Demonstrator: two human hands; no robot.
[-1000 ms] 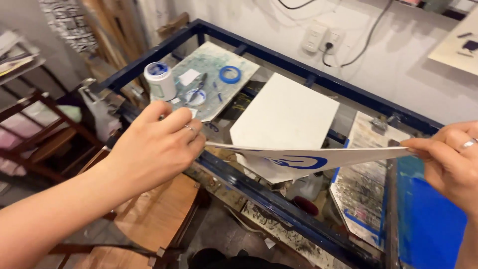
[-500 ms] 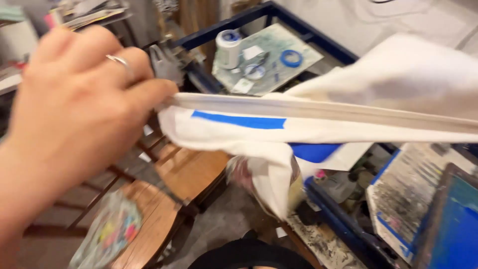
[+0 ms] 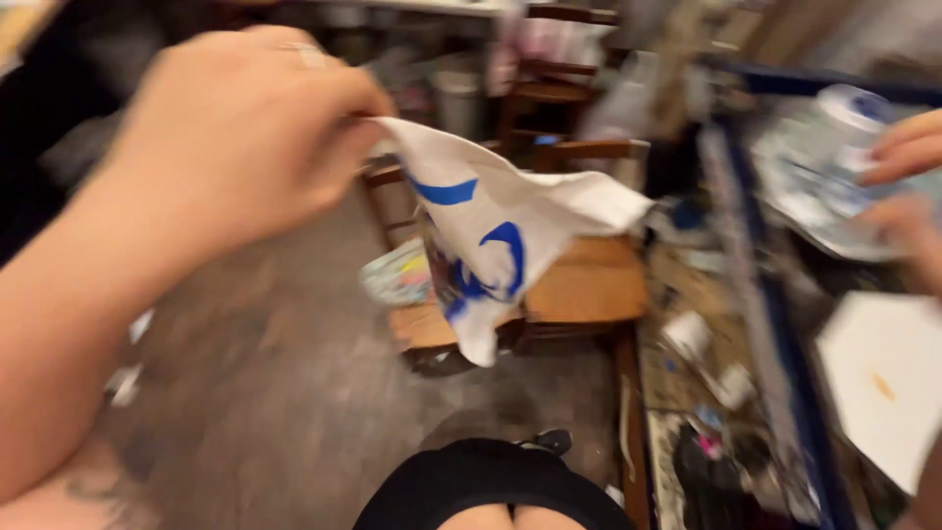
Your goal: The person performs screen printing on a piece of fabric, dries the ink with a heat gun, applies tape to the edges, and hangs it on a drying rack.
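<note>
My left hand (image 3: pixel 231 147) is raised at the upper left and pinches the top corner of a white cloth (image 3: pixel 491 236) printed with blue shapes. The cloth hangs loose and crumpled below the hand, over a wooden chair (image 3: pixel 579 285). My right hand (image 3: pixel 908 186) sits at the right edge, apart from the cloth, over the paint-smeared plate (image 3: pixel 814 196) on the blue-framed table (image 3: pixel 775 334). Its fingers are half curled and blurred; nothing shows in them.
A white board (image 3: pixel 883 383) lies on the table at lower right. The chair seat carries a colourful flat item (image 3: pixel 397 275). Clutter lies under the table beside the grey floor (image 3: pixel 275 393). More chairs and a bin stand behind.
My right hand has let go of the cloth and moved to the table. The left hand has swung the cloth left, away from the table, where it now dangles over the chair.
</note>
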